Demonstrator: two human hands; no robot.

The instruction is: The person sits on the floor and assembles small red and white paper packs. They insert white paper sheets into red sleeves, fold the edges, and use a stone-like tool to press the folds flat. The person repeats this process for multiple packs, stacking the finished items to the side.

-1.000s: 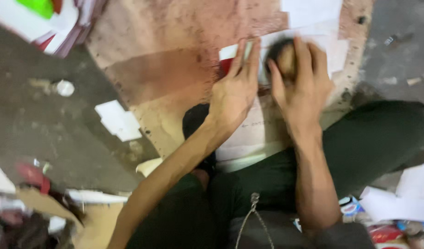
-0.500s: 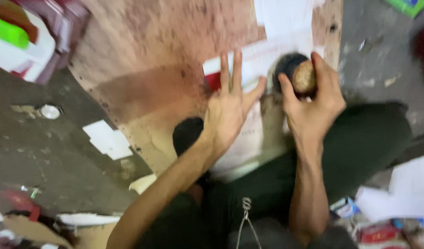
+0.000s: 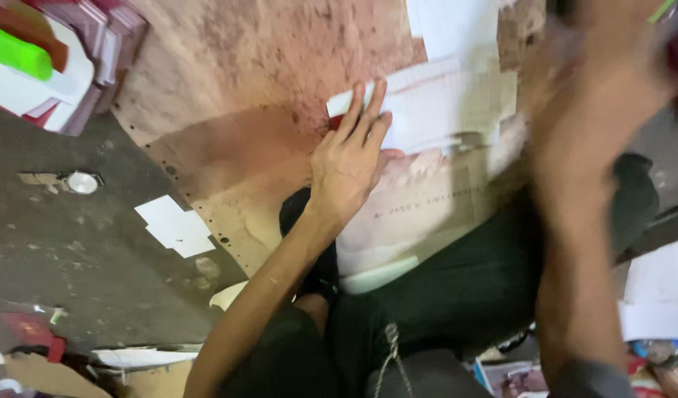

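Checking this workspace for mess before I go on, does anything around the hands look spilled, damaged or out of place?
Yes. The board under the left hand carries wide reddish-brown stains, and its edge looks ragged. White paper scraps lie loose on the dark floor. The right hand is too blurred to judge.

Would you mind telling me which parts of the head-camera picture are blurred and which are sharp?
Head view: the right hand and forearm are smeared by motion blur, so what it holds cannot be told; the left hand, flat on the white paper, is fairly sharp; the stained board is evenly lit, without glare.
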